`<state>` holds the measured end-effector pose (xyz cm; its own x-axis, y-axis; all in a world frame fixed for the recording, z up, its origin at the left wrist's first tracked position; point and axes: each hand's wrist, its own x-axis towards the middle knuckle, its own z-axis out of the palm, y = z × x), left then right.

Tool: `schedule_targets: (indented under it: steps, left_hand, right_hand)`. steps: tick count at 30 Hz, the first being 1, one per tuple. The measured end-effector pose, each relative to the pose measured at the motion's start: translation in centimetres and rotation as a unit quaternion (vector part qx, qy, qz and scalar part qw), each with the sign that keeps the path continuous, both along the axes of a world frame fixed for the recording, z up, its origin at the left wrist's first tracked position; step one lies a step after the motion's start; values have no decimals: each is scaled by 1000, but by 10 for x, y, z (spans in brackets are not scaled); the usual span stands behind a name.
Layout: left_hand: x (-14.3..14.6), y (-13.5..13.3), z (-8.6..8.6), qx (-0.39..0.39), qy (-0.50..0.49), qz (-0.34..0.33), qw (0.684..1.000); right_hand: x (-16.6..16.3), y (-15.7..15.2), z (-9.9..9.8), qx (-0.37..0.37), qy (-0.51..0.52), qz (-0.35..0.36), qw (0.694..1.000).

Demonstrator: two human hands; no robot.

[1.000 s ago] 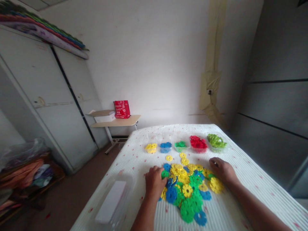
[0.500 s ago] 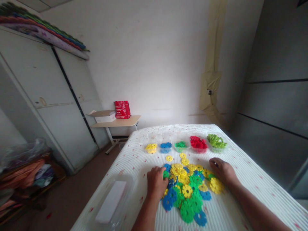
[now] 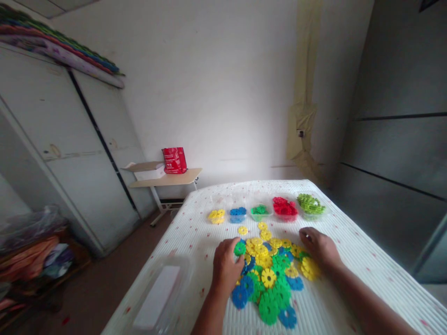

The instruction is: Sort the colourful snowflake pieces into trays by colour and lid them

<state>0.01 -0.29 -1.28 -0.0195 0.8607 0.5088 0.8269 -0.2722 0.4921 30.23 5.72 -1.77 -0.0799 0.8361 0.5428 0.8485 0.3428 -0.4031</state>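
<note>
A loose pile of yellow, green and blue snowflake discs [image 3: 270, 274] lies on the white ribbed table [image 3: 349, 242]. My left hand [image 3: 226, 265] rests curled at the pile's left edge, fingertips at a green disc [image 3: 239, 248]. My right hand [image 3: 319, 249] lies palm down on the pile's right edge, over yellow discs [image 3: 309, 268]. Behind the pile stands a row of clear tubs: yellow [image 3: 217, 215], blue [image 3: 238, 214], dark green [image 3: 260, 211], red [image 3: 285, 208], light green [image 3: 310, 204]. Two yellow discs [image 3: 242, 230] lie apart between pile and tubs.
A clear lidded box [image 3: 157, 298] with a white block sits at the table's near left corner. Left of the table are a grey cabinet [image 3: 63, 153], a small side table [image 3: 167, 177] with a red bag [image 3: 173, 159], and clutter on the floor [image 3: 31, 251].
My left hand has slid slightly right and further into the pile, with blue discs pushed toward me. My right hand has barely shifted. The view has turned a little.
</note>
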Motion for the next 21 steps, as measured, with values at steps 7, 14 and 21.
schedule_targets:
  steps: [7,14,21]
  left_hand:
    - [21,-10,-4,32,-54,-80,995]
    - [32,-16,-7,21,-46,-116,992]
    - [40,-18,-7,22,-44,-149,988]
  right_hand:
    - [-67,-29,28,-89,106,139,981]
    - [-107,-42,31,-190,187,211,941]
    - [-105,-37,27,-361,343,249,831]
